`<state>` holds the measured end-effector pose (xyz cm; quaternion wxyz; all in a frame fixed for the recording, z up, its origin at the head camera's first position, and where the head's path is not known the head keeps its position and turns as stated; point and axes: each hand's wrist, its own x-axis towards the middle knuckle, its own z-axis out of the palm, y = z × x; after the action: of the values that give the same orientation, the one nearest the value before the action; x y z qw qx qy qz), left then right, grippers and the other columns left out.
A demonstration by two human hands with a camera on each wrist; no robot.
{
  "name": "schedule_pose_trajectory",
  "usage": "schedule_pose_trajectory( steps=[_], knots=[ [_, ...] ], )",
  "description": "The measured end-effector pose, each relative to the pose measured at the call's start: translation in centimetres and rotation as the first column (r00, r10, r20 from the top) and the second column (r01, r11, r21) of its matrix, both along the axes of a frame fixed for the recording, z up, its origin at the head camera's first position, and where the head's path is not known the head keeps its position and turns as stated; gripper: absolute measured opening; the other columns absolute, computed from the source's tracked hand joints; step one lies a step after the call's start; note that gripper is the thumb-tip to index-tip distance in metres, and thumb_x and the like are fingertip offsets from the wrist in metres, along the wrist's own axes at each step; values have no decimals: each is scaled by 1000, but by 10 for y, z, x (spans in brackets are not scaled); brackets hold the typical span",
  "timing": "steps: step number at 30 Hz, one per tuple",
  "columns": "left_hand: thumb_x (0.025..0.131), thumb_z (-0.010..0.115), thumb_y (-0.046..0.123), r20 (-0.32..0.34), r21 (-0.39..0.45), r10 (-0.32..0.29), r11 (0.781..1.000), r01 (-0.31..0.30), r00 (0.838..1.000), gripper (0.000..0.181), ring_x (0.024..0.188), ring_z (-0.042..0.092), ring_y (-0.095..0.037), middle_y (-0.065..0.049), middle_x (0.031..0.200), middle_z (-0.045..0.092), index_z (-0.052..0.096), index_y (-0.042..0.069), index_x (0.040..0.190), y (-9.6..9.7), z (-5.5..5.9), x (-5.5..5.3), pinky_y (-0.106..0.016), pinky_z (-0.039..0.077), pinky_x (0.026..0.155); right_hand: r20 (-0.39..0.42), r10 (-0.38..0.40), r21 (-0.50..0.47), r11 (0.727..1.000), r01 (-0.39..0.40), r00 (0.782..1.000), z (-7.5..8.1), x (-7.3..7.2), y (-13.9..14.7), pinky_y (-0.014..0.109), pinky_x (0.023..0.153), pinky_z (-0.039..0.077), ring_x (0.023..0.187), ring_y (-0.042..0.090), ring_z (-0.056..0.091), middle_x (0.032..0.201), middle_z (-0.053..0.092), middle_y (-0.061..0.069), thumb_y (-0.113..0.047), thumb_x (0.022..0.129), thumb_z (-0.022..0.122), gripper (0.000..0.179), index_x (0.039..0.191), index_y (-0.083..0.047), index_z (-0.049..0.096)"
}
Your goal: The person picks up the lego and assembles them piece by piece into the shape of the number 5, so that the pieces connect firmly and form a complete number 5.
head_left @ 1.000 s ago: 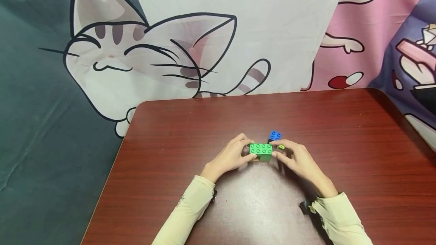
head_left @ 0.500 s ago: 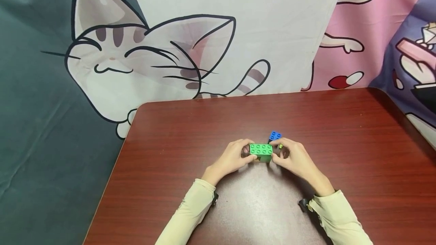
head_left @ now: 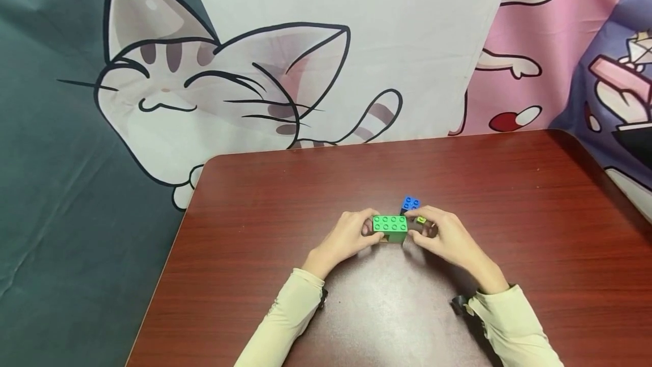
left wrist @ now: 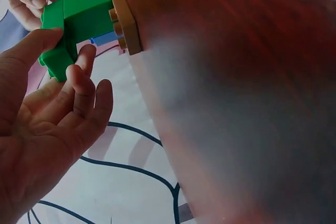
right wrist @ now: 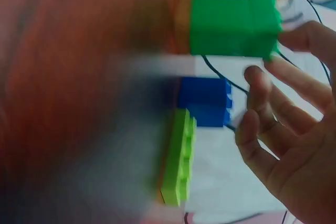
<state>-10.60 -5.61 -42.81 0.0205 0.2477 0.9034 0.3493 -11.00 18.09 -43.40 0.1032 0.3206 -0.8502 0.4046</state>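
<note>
A bright green eight-stud brick (head_left: 390, 223) tops a small stack in the head view. Beneath it, a narrower green block (left wrist: 88, 11) stands on a brown studded base (left wrist: 126, 17). With thumb and forefinger my left hand (head_left: 346, 237) pinches the top brick at its left end; the other fingers curl loosely below. At the brick's right end, my right hand (head_left: 448, 239) has thumb and forefinger closed in on the corner. Whether they press firmly is hard to tell.
Close behind the stack, to the right, stands a blue brick (head_left: 410, 203). Beside it lies a long lime-green brick (right wrist: 178, 158), mostly hidden by the right fingers in the head view. All sit on a reddish-brown table (head_left: 285, 197) before a printed cloth (head_left: 407, 4).
The stack stays in place. My left fingers hold the same grip, lowered slightly at first. My right hand shifts a little in and then back out, at the brick's right end.
</note>
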Motion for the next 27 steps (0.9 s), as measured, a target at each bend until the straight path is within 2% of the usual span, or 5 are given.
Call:
schedule_pose_trajectory(
  steps=[5, 11, 15, 19, 27],
  knots=[
    [80, 72, 20, 11, -40, 9, 999, -9, 1000, 30, 59, 45, -2, 8, 68, 53, 62, 8, 106, -2, 0, 3, -13, 39, 53, 8, -70, 25, 997, 69, 998, 2, -4, 15, 28, 53, 48, 62, 8, 54, 87, 65, 6, -1, 72, 74, 32, 104, -2, 67],
    [82, 71, 19, 28, -51, 10, 999, -9, 1000, 30, 62, 48, -2, 8, 71, 53, 61, 7, 108, -2, -1, 6, -13, 40, 55, 51, -173, 158, 974, 164, 984, -3, -17, 17, 42, 64, 49, 74, 24, 62, 92, 65, 11, -11, 75, 76, 34, 107, -1, 66],
    [83, 70, 19, 18, -54, 5, 999, -4, 1000, 31, 63, 49, -3, 7, 73, 54, 61, 5, 109, 0, 0, 7, -13, 41, 55, 83, -207, 233, 955, 183, 975, -6, -25, 13, 50, 71, 48, 83, 31, 62, 97, 65, 16, -15, 76, 76, 41, 111, 2, 64],
    [83, 70, 19, 8, -51, 4, 999, -3, 1000, 32, 63, 49, -1, 7, 74, 56, 62, 5, 110, 1, -1, 7, -12, 41, 56, 95, -215, 277, 943, 182, 972, -8, -32, 8, 51, 74, 46, 87, 34, 62, 99, 66, 19, -16, 74, 77, 43, 111, 3, 63],
    [83, 71, 19, 4, -29, 8, 1000, -8, 1000, 34, 62, 49, -1, 7, 72, 56, 62, 4, 112, 0, 1, 5, -13, 41, 56, 117, -221, 267, 946, 184, 968, -11, -38, 2, 50, 71, 47, 82, 33, 64, 89, 68, 16, -15, 75, 76, 34, 104, -1, 64]
  ],
)
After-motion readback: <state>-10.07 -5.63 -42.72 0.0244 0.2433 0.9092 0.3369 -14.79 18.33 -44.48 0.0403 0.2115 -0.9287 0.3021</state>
